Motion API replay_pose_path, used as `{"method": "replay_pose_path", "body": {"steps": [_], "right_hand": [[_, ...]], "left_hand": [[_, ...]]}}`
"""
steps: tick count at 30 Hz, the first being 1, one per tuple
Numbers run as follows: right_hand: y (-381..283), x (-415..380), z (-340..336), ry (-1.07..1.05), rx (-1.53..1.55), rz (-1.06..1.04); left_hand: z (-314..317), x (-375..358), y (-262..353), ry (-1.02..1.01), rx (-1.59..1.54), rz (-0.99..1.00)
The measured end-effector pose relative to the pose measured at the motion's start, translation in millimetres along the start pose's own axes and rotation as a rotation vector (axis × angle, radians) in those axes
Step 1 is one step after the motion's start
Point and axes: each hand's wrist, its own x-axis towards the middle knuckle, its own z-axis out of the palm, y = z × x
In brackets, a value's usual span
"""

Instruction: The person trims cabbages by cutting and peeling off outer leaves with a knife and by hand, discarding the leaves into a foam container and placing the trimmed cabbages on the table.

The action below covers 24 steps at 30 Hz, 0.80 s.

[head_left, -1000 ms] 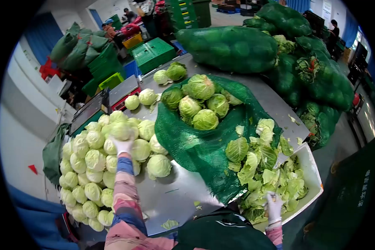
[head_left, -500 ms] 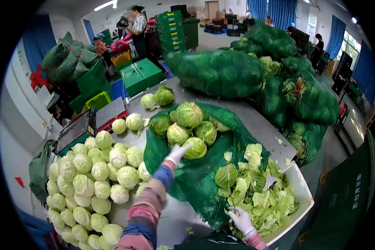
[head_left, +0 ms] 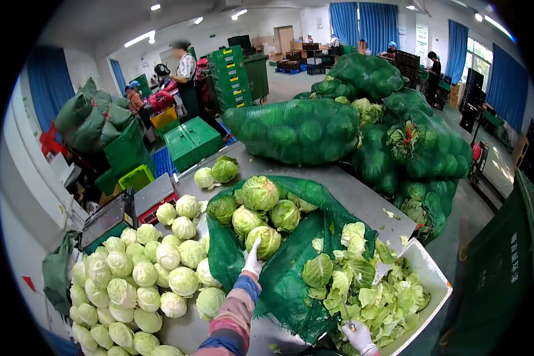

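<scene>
My left hand [head_left: 254,261], in a white glove, grips the near left side of a green cabbage [head_left: 264,241], its fingers curved along the leaves. That cabbage sits at the front of several cabbages [head_left: 259,193] in an opened green mesh bag [head_left: 293,279] on the metal table. Lower right, my right hand [head_left: 358,338], also gloved, is closed on the handle of a knife [head_left: 346,313]. The thin blade points up over loose leaves. Around it, torn cabbage leaves [head_left: 391,296] fill a white bin [head_left: 439,285]; a leafy cabbage piece [head_left: 317,270] lies at its left.
A large pile of pale trimmed cabbages [head_left: 121,293] covers the left side. Two cabbages [head_left: 224,169] lie beyond the mesh bag, near a scale [head_left: 154,194]. Full mesh sacks [head_left: 293,130] stand at the back and right. Behind, a person [head_left: 185,74] stands by green crates [head_left: 228,77].
The head view has tilted up, so the scene sits lower. My left hand has shifted from the cabbage's upper left to its near side and grips it. The right hand keeps the knife.
</scene>
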Motion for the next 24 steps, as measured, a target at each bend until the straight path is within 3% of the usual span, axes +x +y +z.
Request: {"method": "replay_pose_path", "body": {"steps": [1,3,6,7,8,9,11,15,17,19,21,23,24], "right_hand": [[-3,1,1,-0.009,-0.063,-0.083],[4,3,-2,-0.01,-0.152,-0.102],[-2,-5,-13,-0.044,0.09,0.044],[28,2,-11,0.087,-0.11,-0.051],[13,-3,-12,0.086,-0.042,0.03],[-7,-6,-17,0.088,0.029,0.121],[17,6,-11,0.263,-0.256,-0.161],[-4,28,-10,0.387,-0.126,-0.364],[-27,31,-13,0.27,0.181,-0.132],[-27,34,-14,0.267,0.05,-0.115],[-11,41,-8,0.163,0.239,0.023],[1,43,-3,0.153,0.182,0.045],[7,42,-3,0.16,0.122,0.019]], "left_hand": [[-10,10,-1,-0.191,-0.139,-0.051],[-19,0,-2,-0.246,-0.303,-0.104],[-12,-36,18,-0.364,-0.514,-0.178],[-11,-49,21,-0.4,-0.527,-0.179],[-6,-66,24,-0.478,-0.538,-0.221],[0,-82,21,-0.53,-0.477,-0.178],[6,-107,10,-0.647,-0.456,-0.341],[27,-170,-38,-0.644,-0.119,-0.402],[31,-190,-71,-0.648,-0.011,-0.466],[28,-202,-106,-0.568,0.047,-0.53],[33,-220,-126,-0.46,0.209,-0.51],[40,-229,-135,-0.431,0.288,-0.473],[49,-231,-130,-0.427,0.476,-0.435]]}}
